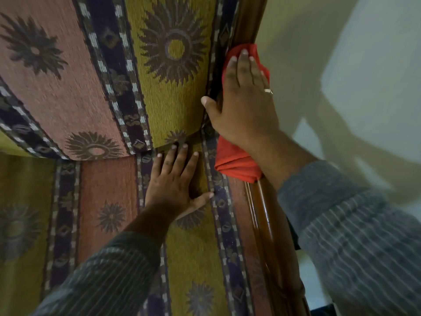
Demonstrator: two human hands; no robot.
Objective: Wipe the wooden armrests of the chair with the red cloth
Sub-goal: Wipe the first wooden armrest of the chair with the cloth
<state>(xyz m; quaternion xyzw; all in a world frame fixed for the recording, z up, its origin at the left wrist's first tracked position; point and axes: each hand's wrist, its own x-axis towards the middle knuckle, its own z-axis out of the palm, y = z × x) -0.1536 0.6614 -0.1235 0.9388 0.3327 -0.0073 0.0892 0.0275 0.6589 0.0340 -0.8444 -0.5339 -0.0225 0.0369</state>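
Observation:
My right hand [245,99] presses the red cloth [234,164] flat onto the glossy brown wooden armrest [271,229] at the chair's right side, where the arm meets the backrest frame [248,19]. The cloth shows above my fingertips and bunches below my wrist. My thumb hooks over the inner edge of the wood. My left hand [175,183] lies flat with fingers spread on the patterned seat cushion [109,197], just left of the armrest, holding nothing.
The chair's backrest upholstery [114,76] with striped sun patterns fills the upper left. A pale wall [353,76] with shadows lies to the right of the armrest.

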